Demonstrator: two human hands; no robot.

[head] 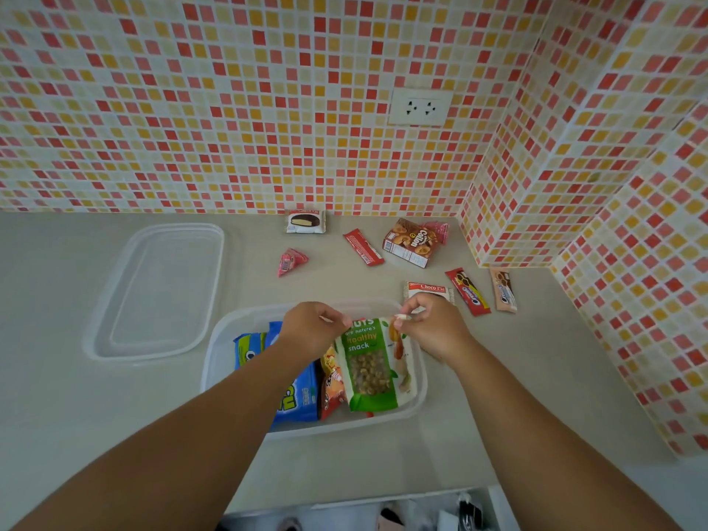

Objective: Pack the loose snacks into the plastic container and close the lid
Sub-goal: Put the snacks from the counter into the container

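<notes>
A green and white nut pouch (372, 367), with a clear window showing brown nuts, is held over the open plastic container (220, 339) on the bench (76, 415). Its top edge is pinched at the left corner by the left hand (312, 327) and at the right corner by the right hand (431, 323). A blue cookie pack (299, 400) and an orange snack bag (331, 385) lie inside the container, partly covered by the left forearm. The clear lid (161, 289) rests on the bench to the left, apart from the container. Loose snacks are scattered beyond: two Choco Pie packs (305, 221), a red bar (363, 247), a Collon box (412, 243), pink wrappers (291, 261) and two Oreo sticks (468, 291).
</notes>
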